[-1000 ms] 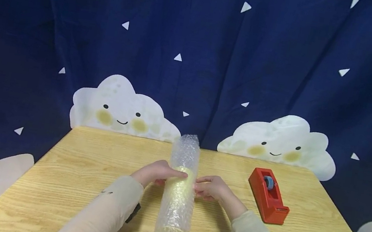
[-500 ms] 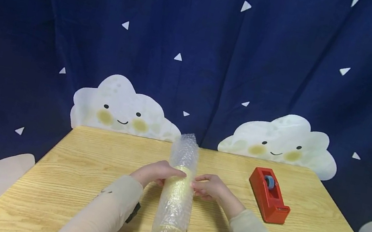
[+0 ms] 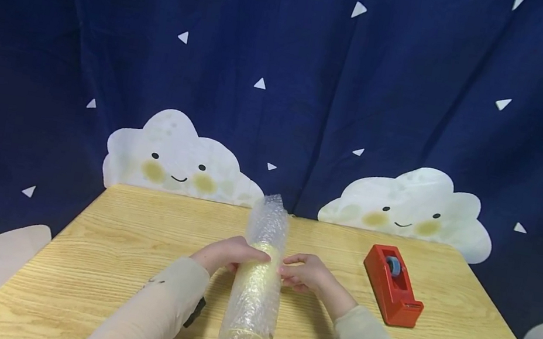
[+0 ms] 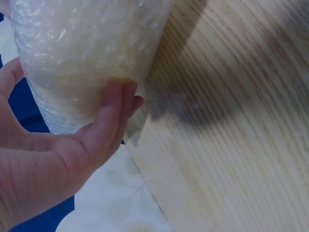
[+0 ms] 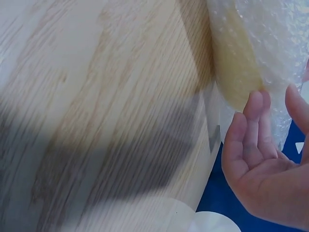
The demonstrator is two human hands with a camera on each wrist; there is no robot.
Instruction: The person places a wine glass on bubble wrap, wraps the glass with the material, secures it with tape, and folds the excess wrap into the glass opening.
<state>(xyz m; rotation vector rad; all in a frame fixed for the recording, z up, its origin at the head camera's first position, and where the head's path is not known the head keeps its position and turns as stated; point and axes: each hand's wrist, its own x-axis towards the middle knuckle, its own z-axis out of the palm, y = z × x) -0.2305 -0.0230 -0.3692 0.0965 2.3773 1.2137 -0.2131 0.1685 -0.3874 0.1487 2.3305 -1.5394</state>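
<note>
A long bubble-wrapped roll (image 3: 253, 303), yellow showing through its middle, lies lengthwise on the wooden table between both hands. The left hand (image 3: 239, 251) grips it from the left, thumb over the top. In the left wrist view, that hand's fingers (image 4: 113, 108) curve against the side of the bubble wrap (image 4: 91, 38). From the other side, the right hand (image 3: 305, 273) touches the roll with its fingertips. Its relaxed fingers (image 5: 236, 140) are at the wrap in the right wrist view, the thumb apart from them. Crinkled loose wrap stands up at the roll's far end.
A red tape dispenser (image 3: 393, 289) with a blue roll of tape stands to the right on the wooden table (image 3: 145, 226). Behind the table's far edge hangs a dark blue curtain (image 3: 290, 48) with white triangles and smiling clouds.
The near end of the wrapped roll has shifted slightly left, and the roll has turned a little between the hands. The right hand has followed slightly left; the left hand is nearly still.
</note>
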